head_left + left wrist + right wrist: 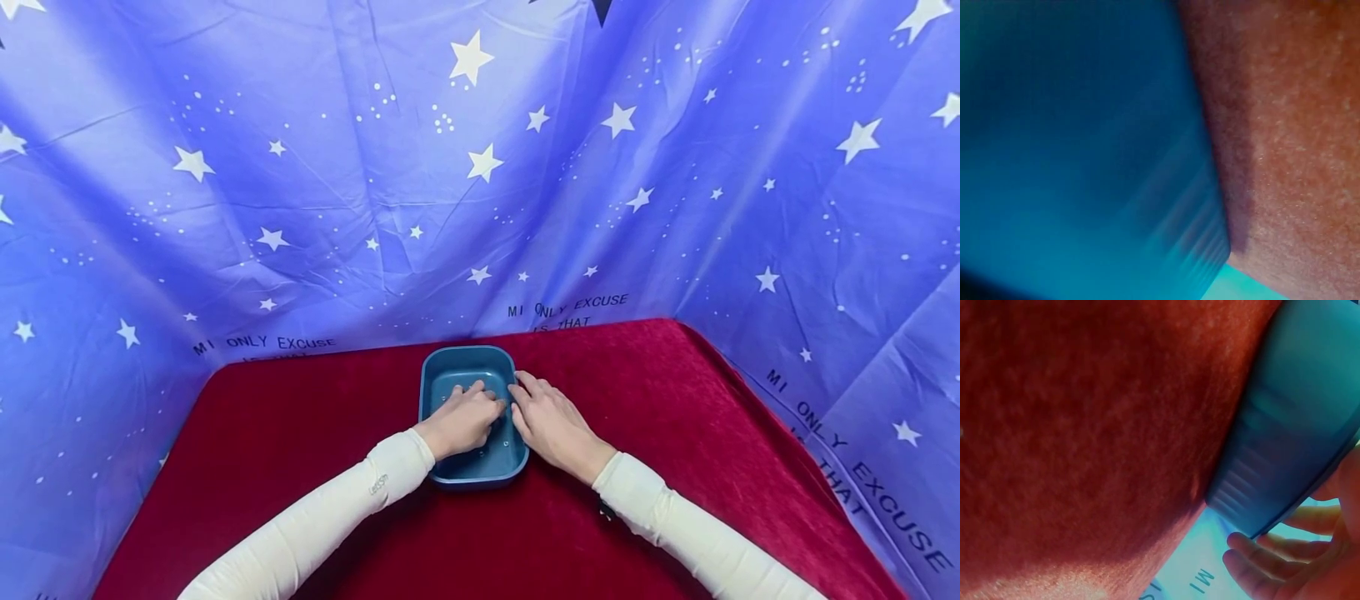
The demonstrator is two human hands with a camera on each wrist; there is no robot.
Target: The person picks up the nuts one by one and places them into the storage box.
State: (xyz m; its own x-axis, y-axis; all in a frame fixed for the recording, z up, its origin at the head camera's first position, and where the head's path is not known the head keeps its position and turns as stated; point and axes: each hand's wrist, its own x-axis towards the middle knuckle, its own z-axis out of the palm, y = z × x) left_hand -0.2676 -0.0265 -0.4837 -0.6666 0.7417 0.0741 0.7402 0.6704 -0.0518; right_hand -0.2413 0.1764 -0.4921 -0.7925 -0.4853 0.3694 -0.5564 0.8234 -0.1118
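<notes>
A deep blue plastic tub (468,475) with rounded corners sits on the red cloth. Several tiny clear bits (506,444) lie scattered on its floor. My left hand (461,419) reaches over the left rim into the tub, fingers bent down near the right wall; I cannot tell whether it pinches anything. At the right rim rests my right hand (553,423), its fingers lightly bent and fingertips against the edge. The right wrist view shows these fingers (1272,559) beside the ribbed tub wall (1247,475). Only the tub's outer side (1097,162) and the cloth show in the left wrist view.
Red velvety cloth (637,383) covers the table all round the tub. A blue curtain (375,167) with white stars and printed words hangs behind the table and at both sides. Pale sleeves (300,525) cover both forearms.
</notes>
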